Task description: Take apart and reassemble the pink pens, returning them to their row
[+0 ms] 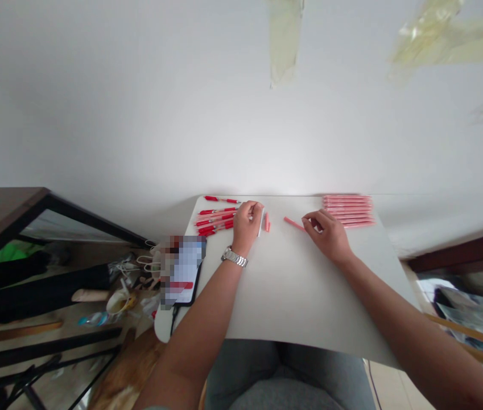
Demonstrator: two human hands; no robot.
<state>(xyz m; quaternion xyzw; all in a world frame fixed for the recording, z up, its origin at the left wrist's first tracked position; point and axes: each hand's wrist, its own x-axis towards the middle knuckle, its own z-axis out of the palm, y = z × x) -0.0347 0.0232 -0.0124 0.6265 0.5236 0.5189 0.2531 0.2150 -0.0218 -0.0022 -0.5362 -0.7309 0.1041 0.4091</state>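
On the white table, my right hand (329, 232) pinches a thin pink stick (293, 223), perhaps a pen part, that points left. My left hand (247, 223), with a metal watch on its wrist, has its fingers curled closed. A bit of pink shows at its fingertips, too small to name. Along its right side runs a thin white strip (260, 223). Short pink pieces like pen caps (267, 221) lie just right of that hand. Several red pens (215, 224) lie to its left, partly hidden behind it. Behind my right hand is a row of pink pens (350, 209).
A phone (188, 270), its screen blurred out, lies at the table's left edge with a cable attached. A white wall (241, 114) rises behind the table (292, 296). Left of it are a dark-framed cabinet (49, 210), a cup (117, 302) and a brown furry animal (128, 373).
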